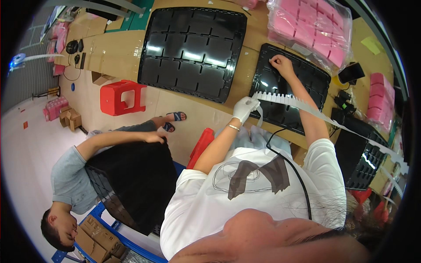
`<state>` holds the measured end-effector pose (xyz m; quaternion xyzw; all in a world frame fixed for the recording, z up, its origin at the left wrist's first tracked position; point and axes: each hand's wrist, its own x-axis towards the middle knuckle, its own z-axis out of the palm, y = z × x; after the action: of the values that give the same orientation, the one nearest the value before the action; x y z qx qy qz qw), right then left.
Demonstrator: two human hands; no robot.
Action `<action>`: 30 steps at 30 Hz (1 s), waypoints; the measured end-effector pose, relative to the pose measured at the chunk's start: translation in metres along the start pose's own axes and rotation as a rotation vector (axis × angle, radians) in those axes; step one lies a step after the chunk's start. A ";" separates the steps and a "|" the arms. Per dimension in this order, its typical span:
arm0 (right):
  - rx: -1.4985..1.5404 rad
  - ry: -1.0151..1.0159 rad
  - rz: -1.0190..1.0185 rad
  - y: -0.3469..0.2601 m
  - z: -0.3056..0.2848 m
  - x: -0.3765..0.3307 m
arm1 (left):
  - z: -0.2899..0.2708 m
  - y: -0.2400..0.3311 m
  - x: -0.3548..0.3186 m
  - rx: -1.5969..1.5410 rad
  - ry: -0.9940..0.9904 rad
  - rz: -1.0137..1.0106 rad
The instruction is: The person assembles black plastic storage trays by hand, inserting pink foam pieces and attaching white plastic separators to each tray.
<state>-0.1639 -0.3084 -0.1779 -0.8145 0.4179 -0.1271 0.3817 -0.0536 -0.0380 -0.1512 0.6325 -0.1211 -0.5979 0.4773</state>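
My left hand (245, 109), in a white glove, grips a long white strip (280, 98) with a row of toothlike tabs, near its end. A loose tail of it hangs below the fingers. Past my right forearm the strip runs away to the right. My bare right hand (283, 66) is over the far part of a black compartmented plastic tray (291, 83), its fingers drawn together. Whatever they may hold is too small to make out. The tray lies on the cardboard-covered table in front of me.
A larger black tray (190, 50) lies to the left. Bagged pink foam pieces (311, 28) stand behind; more black trays (357, 153) are at the right. A red stool (123, 97) is on the floor. At lower left, another person (72, 179) carries black trays (136, 179).
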 end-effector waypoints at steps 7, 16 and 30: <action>1.391 -0.006 0.328 -0.011 -0.001 -0.127 | 0.028 0.019 -0.026 -0.198 -0.016 -0.087; 1.003 -0.079 0.477 -0.042 -0.021 -0.230 | 0.083 0.002 -0.022 -0.351 -0.206 -0.166; 0.633 0.329 0.244 0.045 -0.111 -0.241 | 0.136 -0.029 -0.009 0.159 -0.203 0.329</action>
<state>-0.3977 -0.1948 -0.1085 -0.5690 0.5076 -0.3328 0.5548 -0.1868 -0.0792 -0.1438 0.5765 -0.3170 -0.5610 0.5024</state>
